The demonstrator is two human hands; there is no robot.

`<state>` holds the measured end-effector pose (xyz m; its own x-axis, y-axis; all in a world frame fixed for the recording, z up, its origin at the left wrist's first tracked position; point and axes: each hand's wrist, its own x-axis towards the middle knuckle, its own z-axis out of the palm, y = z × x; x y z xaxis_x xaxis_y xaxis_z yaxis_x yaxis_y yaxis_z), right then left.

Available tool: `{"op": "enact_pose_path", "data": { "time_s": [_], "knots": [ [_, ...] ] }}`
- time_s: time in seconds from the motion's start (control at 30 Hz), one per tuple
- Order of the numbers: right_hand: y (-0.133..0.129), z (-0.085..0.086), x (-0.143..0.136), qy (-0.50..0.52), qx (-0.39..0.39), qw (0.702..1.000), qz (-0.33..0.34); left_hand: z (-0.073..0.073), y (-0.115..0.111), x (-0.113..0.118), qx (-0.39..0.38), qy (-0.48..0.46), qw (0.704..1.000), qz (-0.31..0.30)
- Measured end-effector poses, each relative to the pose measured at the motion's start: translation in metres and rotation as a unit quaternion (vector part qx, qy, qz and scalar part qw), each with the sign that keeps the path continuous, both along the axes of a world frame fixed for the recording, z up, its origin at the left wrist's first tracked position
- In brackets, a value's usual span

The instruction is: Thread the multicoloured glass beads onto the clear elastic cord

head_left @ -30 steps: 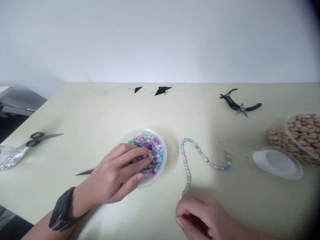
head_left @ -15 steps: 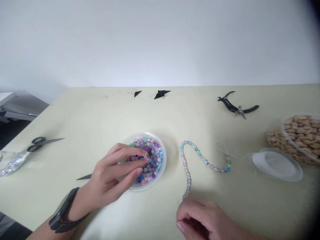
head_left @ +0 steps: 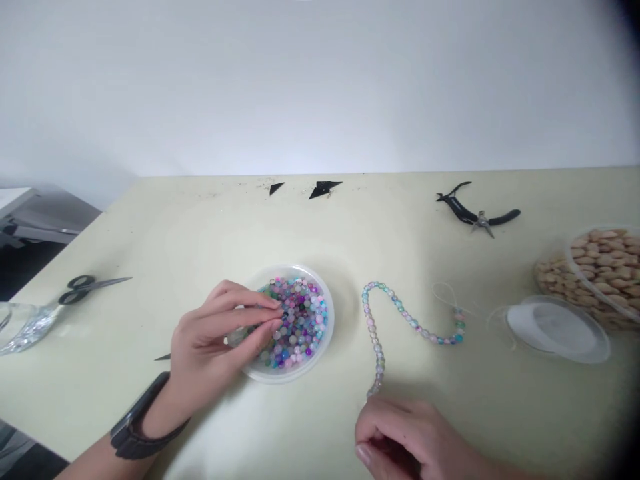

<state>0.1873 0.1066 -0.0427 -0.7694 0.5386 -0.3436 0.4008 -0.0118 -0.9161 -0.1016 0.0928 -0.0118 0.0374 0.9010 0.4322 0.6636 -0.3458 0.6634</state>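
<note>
In the head view a round clear tub [head_left: 327, 327] of small coloured beads [head_left: 300, 333] stands near the middle of the table. Over its left side, my left hand [head_left: 220, 333], a dark band on its wrist, pinches thumb and fingertips together just at the beads. Whatever sits between those fingertips is too small to make out. My right hand [head_left: 413, 437] is closed at the front edge around the near end of a bead strand [head_left: 375, 340]. From there the strand bends up and curves right, ending in loose clear thread.
A thread spool [head_left: 560, 330] lies by a tub of pale nuts or seeds [head_left: 607, 267] at right. Black-handled pliers [head_left: 463, 212] are at the back. Scissors [head_left: 83, 289] and a clear bag [head_left: 27, 327] lie at left. A dark pointed tip [head_left: 163, 358] shows beside my left hand.
My left hand has drawn slightly left and its fingertips have closed together, uncovering more beads. My right hand and the bead strand stay nearly the same.
</note>
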Motion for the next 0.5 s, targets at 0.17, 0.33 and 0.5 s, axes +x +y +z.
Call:
{"op": "enact_pose_path", "data": {
  "time_s": [0.17, 0.33, 0.5],
  "knots": [
    [-0.002, 0.001, 0.000, 0.009, 0.014, 1.000, 0.004, -0.003, 0.001, -0.001, -0.006, -0.008, 1.000, 0.010],
    [-0.001, 0.004, -0.001, 0.003, 0.027, 1.000, 0.006, -0.001, 0.005, -0.001, -0.031, 0.045, 0.998, -0.009],
    [0.002, 0.009, -0.001, -0.004, 0.008, 1.000, 0.011, 0.005, 0.011, -0.003, -0.061, 0.106, 0.991, -0.053]
  ]
}}
